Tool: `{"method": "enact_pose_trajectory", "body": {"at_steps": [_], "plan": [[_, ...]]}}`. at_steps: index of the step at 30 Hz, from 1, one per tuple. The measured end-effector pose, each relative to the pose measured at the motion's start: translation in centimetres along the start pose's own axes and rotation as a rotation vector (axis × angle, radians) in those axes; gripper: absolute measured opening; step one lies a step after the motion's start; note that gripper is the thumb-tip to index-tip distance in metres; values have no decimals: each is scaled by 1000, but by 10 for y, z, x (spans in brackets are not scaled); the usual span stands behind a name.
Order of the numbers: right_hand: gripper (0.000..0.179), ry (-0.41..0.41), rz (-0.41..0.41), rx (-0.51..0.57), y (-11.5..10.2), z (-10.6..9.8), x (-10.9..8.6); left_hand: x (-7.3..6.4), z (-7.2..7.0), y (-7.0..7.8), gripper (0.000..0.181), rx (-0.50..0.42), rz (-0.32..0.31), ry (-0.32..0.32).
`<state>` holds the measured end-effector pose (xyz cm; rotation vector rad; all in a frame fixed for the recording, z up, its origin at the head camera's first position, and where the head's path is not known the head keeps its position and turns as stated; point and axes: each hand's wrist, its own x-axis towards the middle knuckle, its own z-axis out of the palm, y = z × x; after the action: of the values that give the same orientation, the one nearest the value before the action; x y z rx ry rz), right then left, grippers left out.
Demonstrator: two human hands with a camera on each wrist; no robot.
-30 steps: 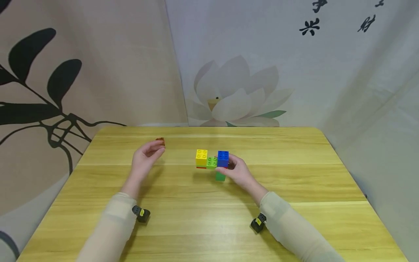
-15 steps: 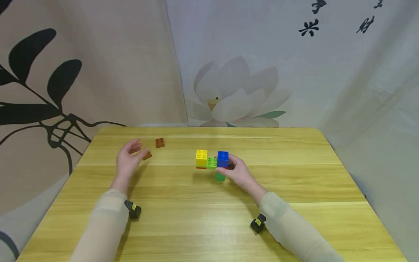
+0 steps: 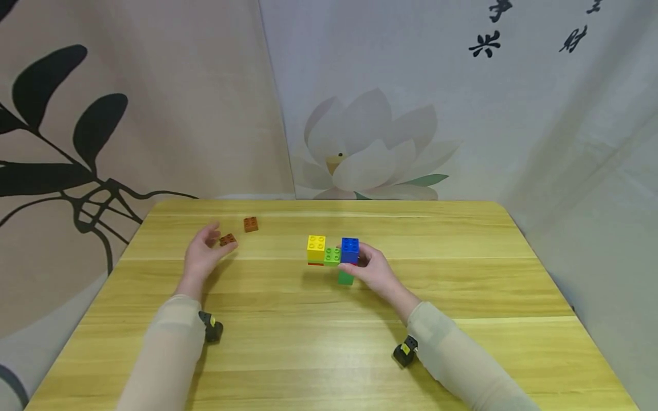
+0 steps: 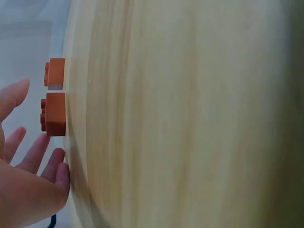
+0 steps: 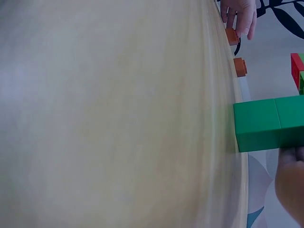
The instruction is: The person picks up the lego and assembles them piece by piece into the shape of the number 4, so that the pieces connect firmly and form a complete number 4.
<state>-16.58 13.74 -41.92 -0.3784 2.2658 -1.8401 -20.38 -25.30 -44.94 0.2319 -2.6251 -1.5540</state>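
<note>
My left hand (image 3: 201, 254) is spread beside a brown toy brick (image 3: 228, 239), which lies between its thumb and fingers. In the left wrist view, the fingers (image 4: 34, 154) are apart, with a fingertip close by the nearer brown brick (image 4: 55, 114). My right hand (image 3: 375, 266) grips a structure of toy bricks at its right end. It has a blue brick (image 3: 350, 249) on top there, a lime brick (image 3: 332, 256) in the middle and a yellow brick (image 3: 316, 247) at left. Stacked green bricks (image 5: 259, 124) form its leg; some right fingers are hidden behind it.
A second brown brick (image 3: 250, 224) lies a little farther back and to the right of the first. Both are on the left part of the wooden table (image 3: 288, 342). A printed cloth backdrop (image 3: 205, 103) hangs behind the table's far edge.
My left hand has moved left and nearer from the far brown brick to the other one, which has shifted slightly and shows its studs now. The right hand and structure stay in place.
</note>
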Motion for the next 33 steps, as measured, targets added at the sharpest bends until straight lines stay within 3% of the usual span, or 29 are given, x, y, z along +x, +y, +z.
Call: {"method": "enact_pose_trajectory", "body": {"at_steps": [8,18,25,33], "plan": [[51,28,-30,-5,35,-1,12,0,3,-1,71,9,-9,-38],[51,51,-45,-26,35,-1,12,0,2,-5,65,33,-24,-56],[50,71,-57,-47,36,-1,11,4,3,-13,59,83,4,-29],[53,44,-78,-46,38,-2,11,6,6,-14,49,120,-13,14]]}}
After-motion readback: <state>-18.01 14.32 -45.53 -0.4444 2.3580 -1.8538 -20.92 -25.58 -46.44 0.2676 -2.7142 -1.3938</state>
